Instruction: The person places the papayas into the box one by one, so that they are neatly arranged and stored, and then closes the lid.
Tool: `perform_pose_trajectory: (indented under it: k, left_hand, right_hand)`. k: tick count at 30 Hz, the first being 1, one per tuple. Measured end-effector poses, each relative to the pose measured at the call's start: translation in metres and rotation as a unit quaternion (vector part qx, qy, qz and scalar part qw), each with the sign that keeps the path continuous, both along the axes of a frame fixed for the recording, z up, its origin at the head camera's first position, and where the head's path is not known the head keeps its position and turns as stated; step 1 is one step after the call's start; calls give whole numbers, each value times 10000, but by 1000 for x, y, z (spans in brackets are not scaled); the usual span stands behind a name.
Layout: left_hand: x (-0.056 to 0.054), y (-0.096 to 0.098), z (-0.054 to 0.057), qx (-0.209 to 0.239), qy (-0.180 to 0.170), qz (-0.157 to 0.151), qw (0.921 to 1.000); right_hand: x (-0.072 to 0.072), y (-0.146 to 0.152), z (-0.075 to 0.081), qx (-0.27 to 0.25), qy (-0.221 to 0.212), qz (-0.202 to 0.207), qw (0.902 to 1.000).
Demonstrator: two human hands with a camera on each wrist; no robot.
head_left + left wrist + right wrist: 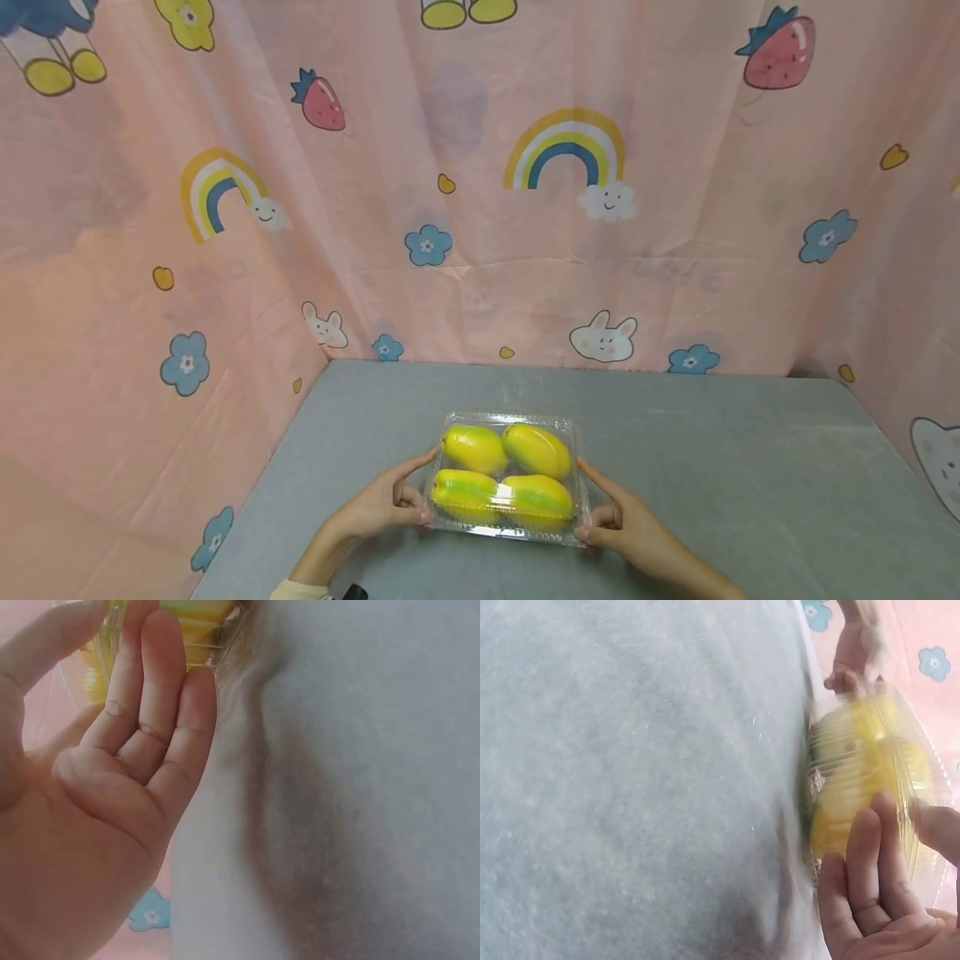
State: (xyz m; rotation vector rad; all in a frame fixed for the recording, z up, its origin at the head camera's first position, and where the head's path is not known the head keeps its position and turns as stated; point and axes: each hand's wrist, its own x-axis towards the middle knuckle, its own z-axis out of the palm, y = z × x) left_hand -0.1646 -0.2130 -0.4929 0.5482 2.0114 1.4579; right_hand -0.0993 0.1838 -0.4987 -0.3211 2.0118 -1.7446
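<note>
A clear plastic clamshell box [498,532] with its lid down holds several yellow-green mangoes [536,450], laid in two rows. On its left side my left hand [378,502] grips the rim between thumb and fingers. My right hand [633,529] holds the opposite side the same way. The left wrist view has the left fingers [161,682] at the ribbed wall, with the box mostly cut off at the top. Seen from the right wrist, the right fingers [862,855] lie along the box wall, thumb at the rim, and the box is close over the table.
A grey tabletop [720,467] spreads around the box, widest to the right. Pink curtain cloth [480,292] printed with rainbows, flowers and rabbits hangs behind the table and along both sides. A pale sleeve cuff [300,590] shows at the left wrist, with a small black object [356,592] beside it.
</note>
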Motion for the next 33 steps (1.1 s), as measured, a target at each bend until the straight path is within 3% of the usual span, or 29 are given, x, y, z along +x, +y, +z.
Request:
perform_pose_trajectory:
  k: [8,14,21,33]
  left_hand:
    - [4,1,4,-6,16,16,10000]
    - [4,2,8,-19,71,-6,10000]
    - [4,1,8,-51,112,-57,9999]
    - [1,0,15,-413,524,-34,9978]
  right_hand:
    - [4,-4,-1,-196,148,22,9997]
    - [4,-6,1,-204,-163,-246,9994]
    - [5,-3,1,-247,-261,-191,9992]
    - [2,2,6,331,-13,-254,9991]
